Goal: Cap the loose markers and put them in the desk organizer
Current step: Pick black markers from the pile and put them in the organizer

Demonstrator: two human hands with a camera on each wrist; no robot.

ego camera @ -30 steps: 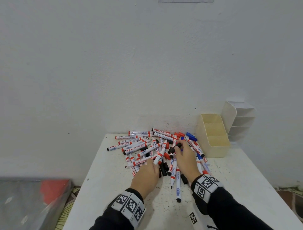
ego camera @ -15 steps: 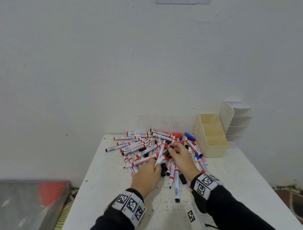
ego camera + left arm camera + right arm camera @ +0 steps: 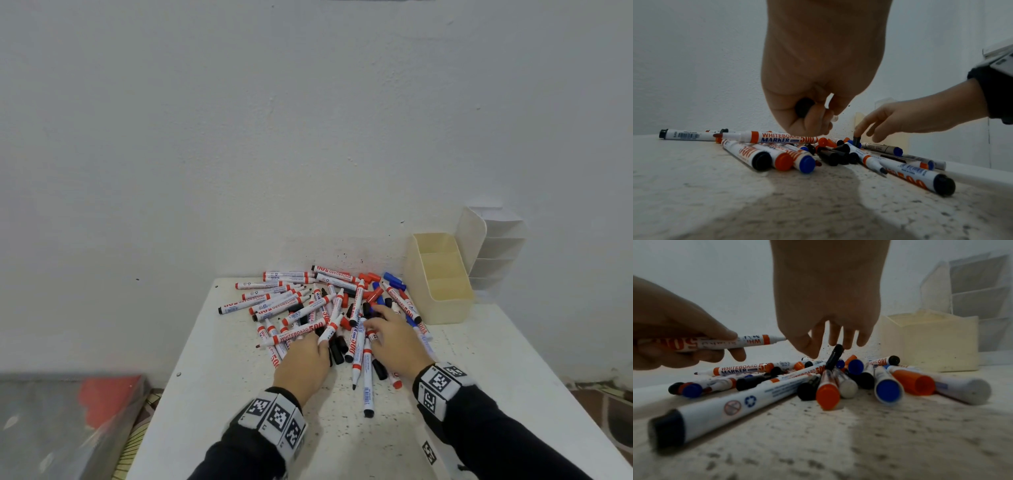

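Note:
A heap of whiteboard markers (image 3: pixel 298 305) and loose red, blue and black caps lies on the white table (image 3: pixel 479 394). My left hand (image 3: pixel 320 342) grips an uncapped marker (image 3: pixel 330 327) just above the heap; its tip points right in the right wrist view (image 3: pixel 748 342). The marker's black butt end (image 3: pixel 803 107) shows inside the curled fingers. My right hand (image 3: pixel 371 318) reaches into the heap with loosely spread fingers (image 3: pixel 846 340). One fingertip touches a black cap (image 3: pixel 835 356) that stands tilted; the thumb stays apart from it (image 3: pixel 857 139). The cream organizer (image 3: pixel 442 308) stands at the right.
A white tiered organizer (image 3: pixel 496 250) leans behind the cream one against the wall. Several markers lie loose nearer me, one with a black end (image 3: pixel 368 394). The table's left edge drops to a grey and red thing (image 3: pixel 85 411) on the floor.
My left hand has kept hold of the uncapped marker throughout. My right hand's fingers have shifted a little among the caps in the heap.

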